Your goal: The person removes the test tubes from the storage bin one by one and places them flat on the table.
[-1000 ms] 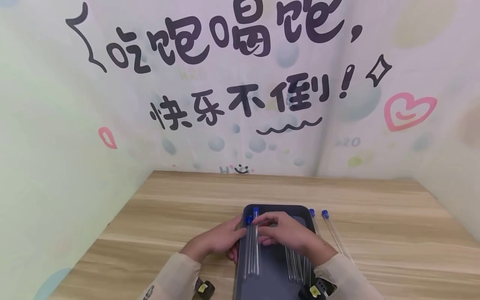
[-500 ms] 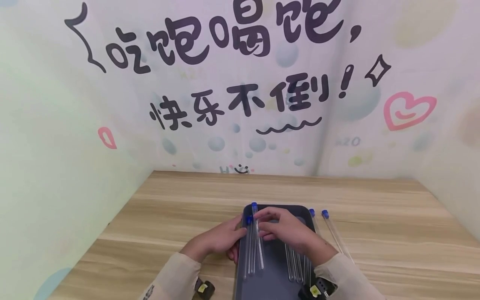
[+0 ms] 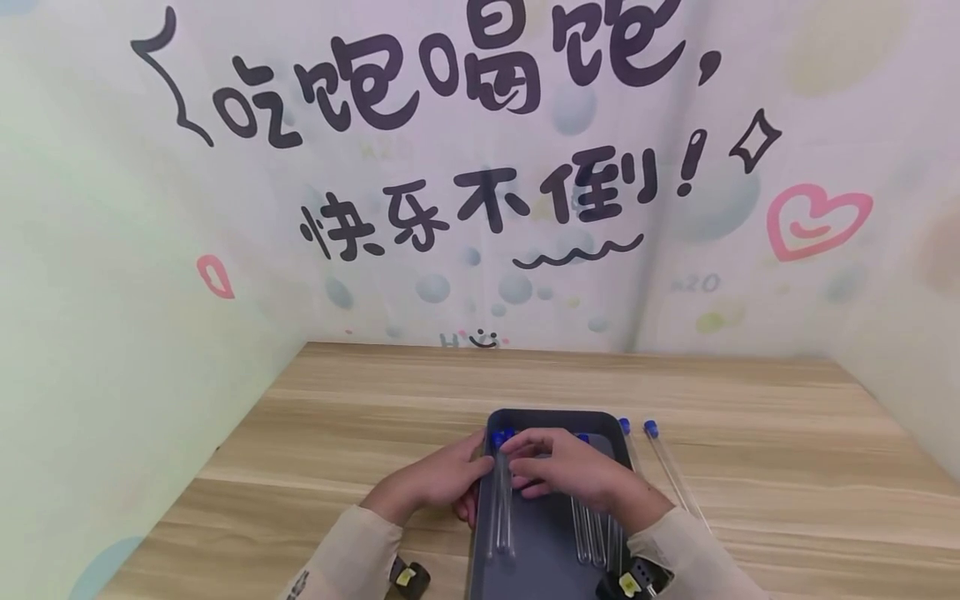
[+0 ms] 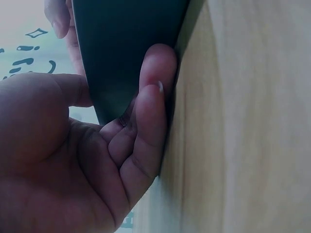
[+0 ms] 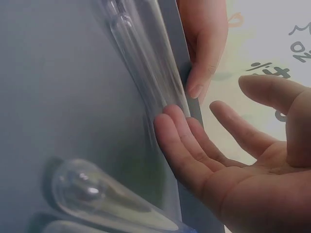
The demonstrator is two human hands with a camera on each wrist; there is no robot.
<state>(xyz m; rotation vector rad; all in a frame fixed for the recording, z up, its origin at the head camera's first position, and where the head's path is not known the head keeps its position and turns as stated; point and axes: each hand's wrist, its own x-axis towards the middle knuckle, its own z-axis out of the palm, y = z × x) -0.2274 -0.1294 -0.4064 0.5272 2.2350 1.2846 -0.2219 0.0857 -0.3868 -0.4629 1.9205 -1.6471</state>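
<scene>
A dark grey tray (image 3: 528,579) sits on the table, holding clear test tubes with blue caps. My left hand (image 3: 438,479) grips its left side, thumb at the rim and fingers bent against the outer wall (image 4: 126,48) in the left wrist view. Along the tray's left wall lie several test tubes (image 3: 501,517), side by side. My right hand (image 3: 577,475) hovers over the tray with thumb and forefinger apart; its lower fingertips lie against or close by those tubes in the right wrist view. More tubes (image 3: 588,533) lie at the tray's right, partly hidden under my right hand.
Two more capped test tubes, one of them a tube (image 3: 675,471) in plain sight, lie on the wooden table (image 3: 360,392) just right of the tray. A printed curtain (image 3: 480,292) hangs behind the table. Black devices (image 3: 408,577) are strapped at both wrists.
One test tube stuck out past the others and swung askew under the right fingers; now it lies alongside them by the left wall. The right fingers have loosened from it. The left hand stayed put.
</scene>
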